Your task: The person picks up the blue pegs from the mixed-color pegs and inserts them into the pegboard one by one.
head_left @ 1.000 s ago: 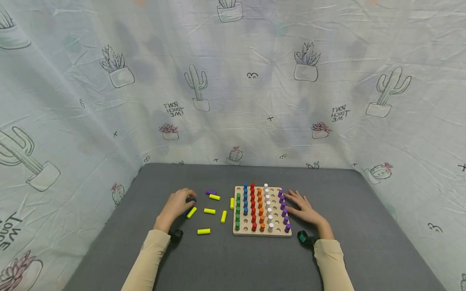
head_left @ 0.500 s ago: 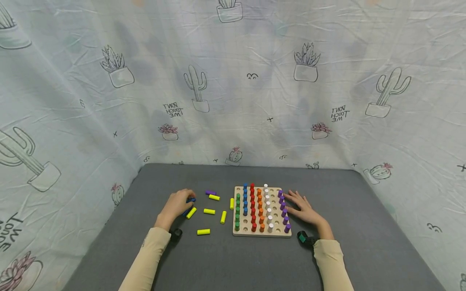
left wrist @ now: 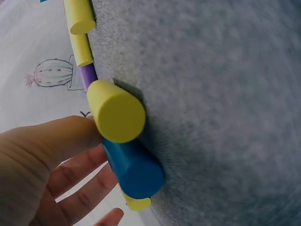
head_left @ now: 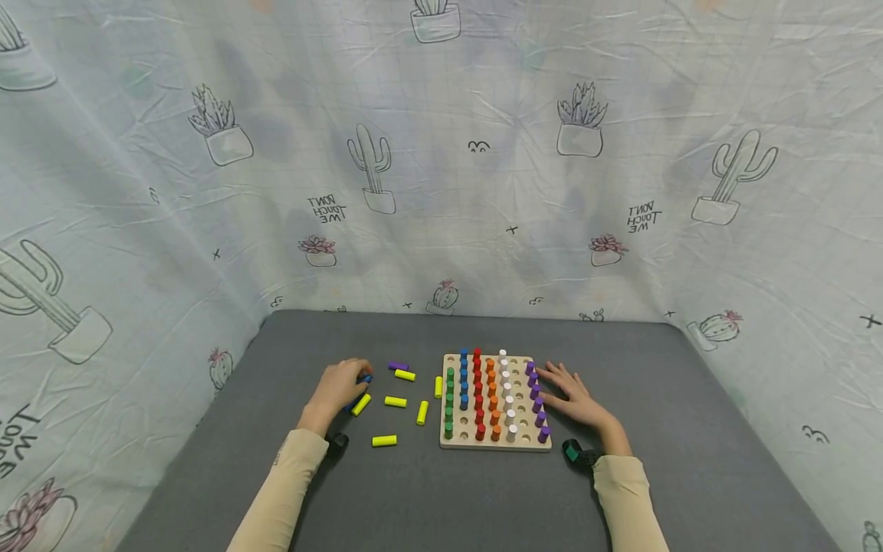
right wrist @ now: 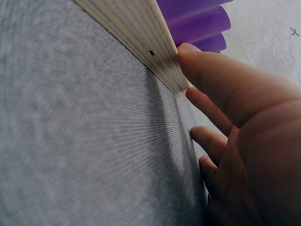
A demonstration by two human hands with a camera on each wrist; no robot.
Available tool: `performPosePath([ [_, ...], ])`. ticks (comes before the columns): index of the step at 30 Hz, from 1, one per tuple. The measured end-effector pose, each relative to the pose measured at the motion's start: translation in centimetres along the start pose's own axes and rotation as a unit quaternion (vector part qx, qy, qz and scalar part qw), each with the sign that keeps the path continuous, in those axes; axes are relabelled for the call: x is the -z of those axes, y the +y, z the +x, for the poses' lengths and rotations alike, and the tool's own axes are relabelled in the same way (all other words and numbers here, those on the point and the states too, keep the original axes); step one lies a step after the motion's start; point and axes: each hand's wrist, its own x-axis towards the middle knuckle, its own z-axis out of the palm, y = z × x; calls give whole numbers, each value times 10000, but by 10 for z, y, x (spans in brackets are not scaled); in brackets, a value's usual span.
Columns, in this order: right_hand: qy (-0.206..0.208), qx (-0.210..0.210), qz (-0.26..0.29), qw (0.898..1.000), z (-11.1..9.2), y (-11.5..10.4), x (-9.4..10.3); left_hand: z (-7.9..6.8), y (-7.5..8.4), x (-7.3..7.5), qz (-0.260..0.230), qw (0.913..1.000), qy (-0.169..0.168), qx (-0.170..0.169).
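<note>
Peg (head_left: 368,379), plain blue (cylinder, partly hidden), pinched in left hand (head_left: 337,386); right hand (head_left: 574,398) spread.

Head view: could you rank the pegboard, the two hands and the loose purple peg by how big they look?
Largest to smallest, as they look there:
1. Pegboard
2. Left hand and right hand, too alike to rank
3. Loose purple peg

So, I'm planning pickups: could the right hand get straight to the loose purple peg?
Probably not directly: the pegboard, with its upright pegs, lies between the right hand and the loose purple peg.
</note>
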Motion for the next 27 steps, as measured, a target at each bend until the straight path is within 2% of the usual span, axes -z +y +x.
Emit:
performPosePath([
  [6, -23, -36, -24, 10000, 1, -1, 0, 1, 3, 2, -79, 10000, 53, 6],
  [13, -14, -28, -15, 10000, 1, 0, 0, 1, 9, 6, -69, 9997, 195, -138],
  [22, -15, -44, -3, 10000, 1, 1, -1, 4, 21, 7, -767, 9968, 193, -127],
  [27, -8, -29, -6, 10000, 0, 0, -1, 6, 29, 10, -961, 9951, 164, -167],
])
